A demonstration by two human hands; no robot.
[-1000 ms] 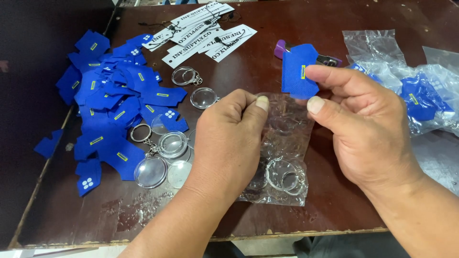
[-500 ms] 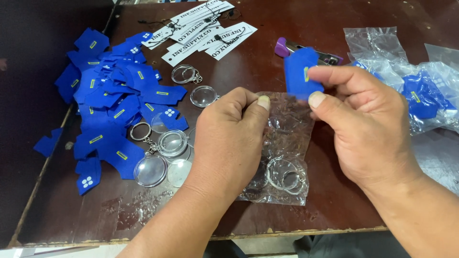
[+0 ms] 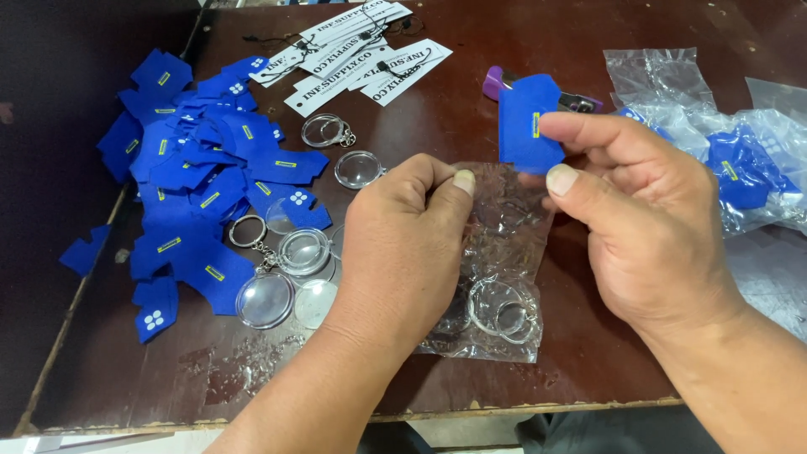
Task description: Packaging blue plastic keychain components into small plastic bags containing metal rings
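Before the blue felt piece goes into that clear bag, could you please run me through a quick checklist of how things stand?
1. Left hand pinches the top edge of the clear bag: ok.
2. Right hand holds the blue felt piece between thumb and fingers: ok.
3. Bag mouth open wide enough: cannot tell.
4. Keyring already inside the bag, at its lower end: ok.
5. Felt piece inside the bag: not ok; it sits above the bag's top edge.

Glossy clear plastic bag [image 3: 504, 252], matt blue felt piece [image 3: 525, 126], shiny metal rings [image 3: 496, 307], worn wooden table [image 3: 471, 101].
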